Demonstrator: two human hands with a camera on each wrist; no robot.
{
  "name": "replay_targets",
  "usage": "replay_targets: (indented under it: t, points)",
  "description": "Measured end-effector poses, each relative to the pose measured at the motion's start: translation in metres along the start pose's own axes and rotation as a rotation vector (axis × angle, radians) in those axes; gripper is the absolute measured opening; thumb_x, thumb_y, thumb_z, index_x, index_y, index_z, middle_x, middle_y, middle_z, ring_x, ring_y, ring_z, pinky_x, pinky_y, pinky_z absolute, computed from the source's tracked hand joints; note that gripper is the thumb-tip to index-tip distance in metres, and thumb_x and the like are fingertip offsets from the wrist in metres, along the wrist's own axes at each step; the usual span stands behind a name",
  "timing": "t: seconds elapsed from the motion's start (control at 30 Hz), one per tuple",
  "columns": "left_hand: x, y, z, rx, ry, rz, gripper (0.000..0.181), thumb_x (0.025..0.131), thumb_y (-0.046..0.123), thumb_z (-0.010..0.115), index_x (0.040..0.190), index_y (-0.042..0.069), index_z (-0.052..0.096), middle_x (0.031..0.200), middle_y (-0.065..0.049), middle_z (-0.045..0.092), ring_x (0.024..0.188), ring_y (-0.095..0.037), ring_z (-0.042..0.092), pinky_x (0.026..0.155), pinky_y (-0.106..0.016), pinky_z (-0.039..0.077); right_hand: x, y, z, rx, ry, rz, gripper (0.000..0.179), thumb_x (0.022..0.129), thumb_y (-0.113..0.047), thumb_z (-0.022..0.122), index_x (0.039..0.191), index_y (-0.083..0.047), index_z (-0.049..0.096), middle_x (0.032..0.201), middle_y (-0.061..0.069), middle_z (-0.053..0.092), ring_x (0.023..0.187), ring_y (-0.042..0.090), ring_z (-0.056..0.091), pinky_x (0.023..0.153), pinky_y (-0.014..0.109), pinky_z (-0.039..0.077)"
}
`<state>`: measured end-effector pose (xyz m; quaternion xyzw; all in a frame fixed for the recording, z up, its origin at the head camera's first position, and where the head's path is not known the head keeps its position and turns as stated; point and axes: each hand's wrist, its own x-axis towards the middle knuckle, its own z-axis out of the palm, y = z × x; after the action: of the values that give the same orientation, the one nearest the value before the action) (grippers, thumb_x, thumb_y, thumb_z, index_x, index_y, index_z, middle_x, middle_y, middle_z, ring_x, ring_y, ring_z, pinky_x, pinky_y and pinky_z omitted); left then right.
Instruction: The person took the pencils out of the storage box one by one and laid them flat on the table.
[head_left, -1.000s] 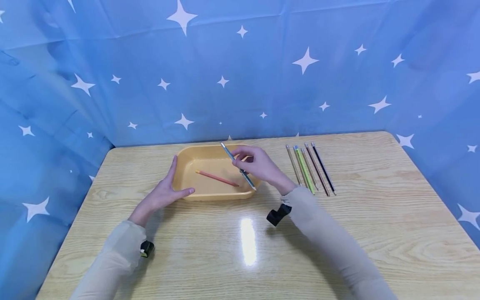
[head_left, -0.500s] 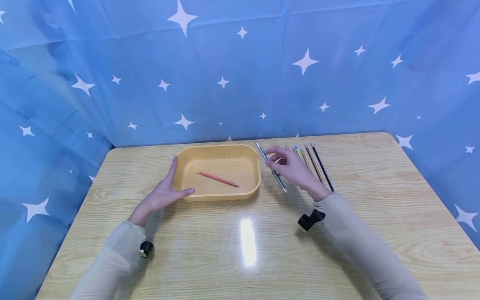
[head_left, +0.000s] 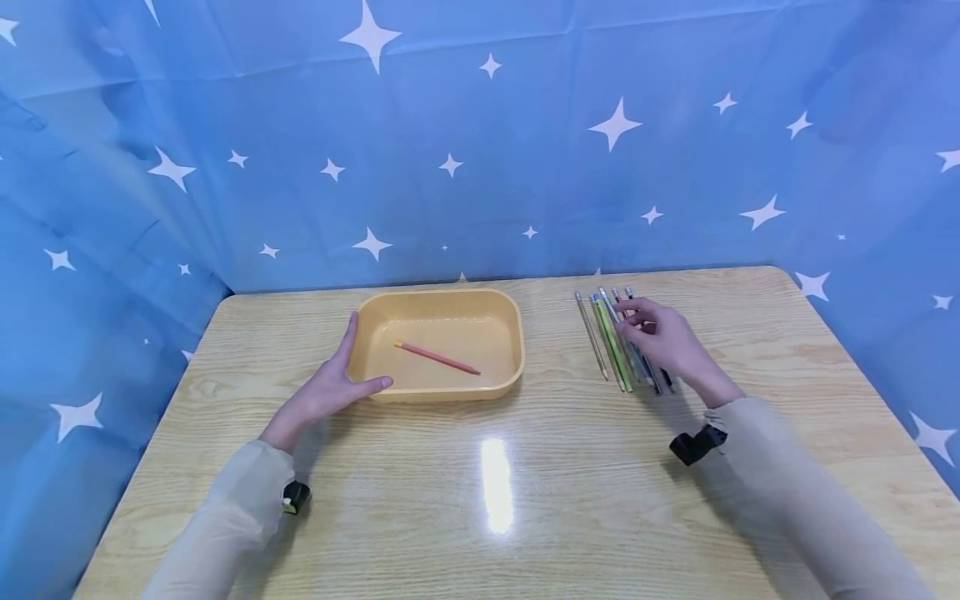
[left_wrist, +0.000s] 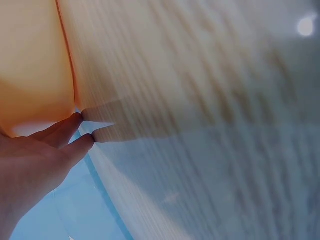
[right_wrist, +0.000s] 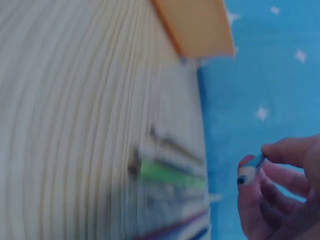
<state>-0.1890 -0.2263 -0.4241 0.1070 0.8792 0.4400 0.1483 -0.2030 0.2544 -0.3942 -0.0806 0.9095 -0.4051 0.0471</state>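
In the head view a tan plastic tray (head_left: 512, 375) stands at the table's back, with a red pencil (head_left: 438, 358) lying slanted inside. My left hand (head_left: 330, 390) is at the tray's left end, fingers straight along its side and thumb by the front rim. The left wrist view shows fingertips beside the tray's wall (left_wrist: 35, 75). Over on the right, my right hand (head_left: 666, 337) pinches a blue pencil (right_wrist: 250, 172) between thumb and fingertips, above a row of pencils (head_left: 611, 346). That row holds green, brownish and dark ones, and the hand partly covers it.
The wooden table (head_left: 420, 500) extends forward and to both sides. A blue cloth with white stars (head_left: 480, 167) hangs behind and at the left. Black wrist cameras (head_left: 697, 444) sit on both sleeves. The right wrist view is blurred.
My right hand has carried the blue pencil rightward, from above the tray to above the pencil row. The left hand and the red pencil have stayed in place.
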Motion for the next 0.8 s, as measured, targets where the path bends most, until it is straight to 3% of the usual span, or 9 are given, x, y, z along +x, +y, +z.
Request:
replay_targets:
  t: [0.27, 0.63, 0.8]
  points:
    - [0.001, 0.002, 0.000, -0.003, -0.004, 0.004, 0.114, 0.087, 0.037, 0.072, 0.152, 0.020, -0.020, 0.159, -0.013, -0.011, 0.142, -0.042, 0.005, 0.111, -0.058, 0.013, 0.002, 0.036, -0.024, -0.140, 0.062, 0.042, 0.038, 0.101, -0.018, 0.052, 0.132, 0.003, 0.051, 0.110, 0.030, 0.060, 0.095, 0.041, 0.061, 0.071, 0.045, 0.051]
    - [-0.004, 0.015, -0.002, -0.019, -0.020, -0.007, 0.111, 0.089, 0.026, 0.071, 0.152, 0.013, -0.020, 0.159, -0.016, -0.013, 0.142, -0.044, 0.002, 0.111, -0.059, 0.013, 0.010, 0.064, -0.031, -0.239, 0.013, 0.060, 0.034, 0.099, -0.012, 0.052, 0.123, 0.011, 0.053, 0.108, 0.035, 0.059, 0.096, 0.047, 0.059, 0.076, 0.055, 0.049]
    - [-0.001, 0.005, -0.001, -0.011, -0.015, 0.002, 0.114, 0.088, 0.032, 0.072, 0.152, 0.019, -0.021, 0.159, -0.012, -0.013, 0.143, -0.042, 0.003, 0.111, -0.059, 0.014, 0.010, 0.069, -0.029, -0.254, 0.014, 0.068, 0.030, 0.098, -0.010, 0.053, 0.120, 0.010, 0.056, 0.104, 0.030, 0.061, 0.093, 0.043, 0.060, 0.073, 0.051, 0.049]
